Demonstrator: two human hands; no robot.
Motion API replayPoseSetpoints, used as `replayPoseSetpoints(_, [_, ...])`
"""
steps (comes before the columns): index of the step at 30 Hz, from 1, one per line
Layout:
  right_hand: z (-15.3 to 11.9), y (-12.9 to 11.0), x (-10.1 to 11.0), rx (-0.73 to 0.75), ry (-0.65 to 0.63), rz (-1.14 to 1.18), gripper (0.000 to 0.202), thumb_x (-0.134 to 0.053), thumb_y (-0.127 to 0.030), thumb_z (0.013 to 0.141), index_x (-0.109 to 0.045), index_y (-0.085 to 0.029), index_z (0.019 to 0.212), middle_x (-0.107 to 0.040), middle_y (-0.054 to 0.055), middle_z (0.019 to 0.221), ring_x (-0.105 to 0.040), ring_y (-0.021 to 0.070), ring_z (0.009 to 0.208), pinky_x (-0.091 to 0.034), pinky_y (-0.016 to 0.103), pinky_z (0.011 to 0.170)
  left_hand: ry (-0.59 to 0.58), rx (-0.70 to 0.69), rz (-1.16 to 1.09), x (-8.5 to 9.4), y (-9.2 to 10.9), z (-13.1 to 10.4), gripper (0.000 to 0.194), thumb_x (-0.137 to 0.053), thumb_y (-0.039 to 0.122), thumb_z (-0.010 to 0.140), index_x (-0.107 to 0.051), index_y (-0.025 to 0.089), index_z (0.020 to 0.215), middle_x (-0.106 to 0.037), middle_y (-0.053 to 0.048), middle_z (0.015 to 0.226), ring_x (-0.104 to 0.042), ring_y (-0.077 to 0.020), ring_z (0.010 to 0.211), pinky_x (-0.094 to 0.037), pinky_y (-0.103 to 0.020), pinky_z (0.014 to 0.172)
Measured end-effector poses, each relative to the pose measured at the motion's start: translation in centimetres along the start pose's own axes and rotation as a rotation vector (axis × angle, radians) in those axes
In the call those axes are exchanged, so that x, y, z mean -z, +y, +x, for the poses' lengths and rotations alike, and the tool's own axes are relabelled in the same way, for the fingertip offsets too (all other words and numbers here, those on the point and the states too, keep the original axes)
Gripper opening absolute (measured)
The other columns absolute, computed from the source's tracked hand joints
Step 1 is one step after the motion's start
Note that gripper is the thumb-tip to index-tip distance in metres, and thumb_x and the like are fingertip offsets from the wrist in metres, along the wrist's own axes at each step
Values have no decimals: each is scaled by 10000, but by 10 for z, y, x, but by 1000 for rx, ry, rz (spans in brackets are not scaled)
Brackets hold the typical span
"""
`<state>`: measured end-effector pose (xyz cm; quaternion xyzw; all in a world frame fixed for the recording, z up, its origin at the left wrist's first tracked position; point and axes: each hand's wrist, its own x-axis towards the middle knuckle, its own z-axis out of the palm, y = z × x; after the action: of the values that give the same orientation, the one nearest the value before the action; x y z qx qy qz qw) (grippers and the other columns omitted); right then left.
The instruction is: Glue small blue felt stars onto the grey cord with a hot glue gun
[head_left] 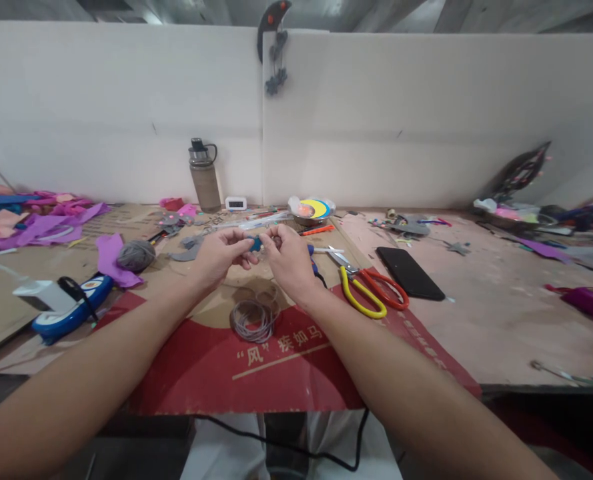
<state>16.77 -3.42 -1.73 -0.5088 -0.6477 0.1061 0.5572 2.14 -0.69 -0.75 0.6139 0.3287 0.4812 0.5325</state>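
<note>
Both hands meet above the middle of the work board. Between the fingertips of my left hand (225, 255) is a small blue piece (255, 244), its exact kind too small to make out. My right hand (287, 260) pinches at the same spot, thumb and forefinger closed against the blue piece. A coil of thin grey cord (253, 321) lies below the hands on the red printed cardboard (196, 373). To the right of my right hand rest scissors (371, 287) with one yellow and one red handle. A blue-handled tool (312, 252) is partly hidden behind that hand.
A black phone (410, 273) lies right of the scissors. At left are a grey yarn ball (136, 255), purple felt scraps (51, 227) and a blue power strip (73, 313) with a white charger. A water bottle (205, 180) and small clock (236, 203) stand by the white partition.
</note>
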Motion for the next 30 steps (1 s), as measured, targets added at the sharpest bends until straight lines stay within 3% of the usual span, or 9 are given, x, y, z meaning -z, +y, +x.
replayPoseSetpoints(6, [-1, -3, 1, 5, -28, -56, 152, -514, -283, 872, -526, -197, 748, -574, 9, 764, -478, 150, 703, -340, 289, 671, 19, 5, 90, 0, -2, -1, 228, -719, 328, 701, -597, 141, 749, -629, -25, 538, -567, -109, 446, -413, -206, 430])
replayPoseSetpoints(12, [-2, -2, 2, 54, -49, -149, 129, -490, -271, 893, -524, -196, 793, -589, 34, 820, -500, 172, 773, -350, 301, 711, 136, -42, 178, -1, -1, -1, 149, -693, 275, 701, -604, 156, 719, -477, 62, 465, -354, -37, 370, -232, -181, 378])
replayPoseSetpoints(22, [-1, 0, -1, 57, -54, -168, 138, -483, -274, 896, -515, -199, 786, -588, 35, 810, -498, 171, 748, -351, 301, 692, 71, -63, 183, -5, -2, -5, 162, -677, 271, 708, -564, 158, 733, -596, 8, 526, -556, -110, 461, -475, -246, 505])
replayPoseSetpoints(26, [-2, 1, -2, 55, -46, -168, 132, -480, -270, 893, -512, -201, 784, -586, 35, 816, -494, 169, 740, -355, 303, 693, 71, -55, 159, -2, -7, -2, 167, -678, 278, 710, -571, 152, 736, -600, 2, 536, -544, -105, 460, -460, -241, 492])
replayPoseSetpoints(30, [-2, 1, -2, 61, -47, -164, 126, -476, -271, 894, -506, -202, 793, -581, 35, 826, -491, 170, 748, -356, 305, 703, 133, -68, 180, 0, -9, -1, 146, -658, 280, 730, -590, 152, 752, -546, 30, 498, -435, -66, 411, -313, -193, 404])
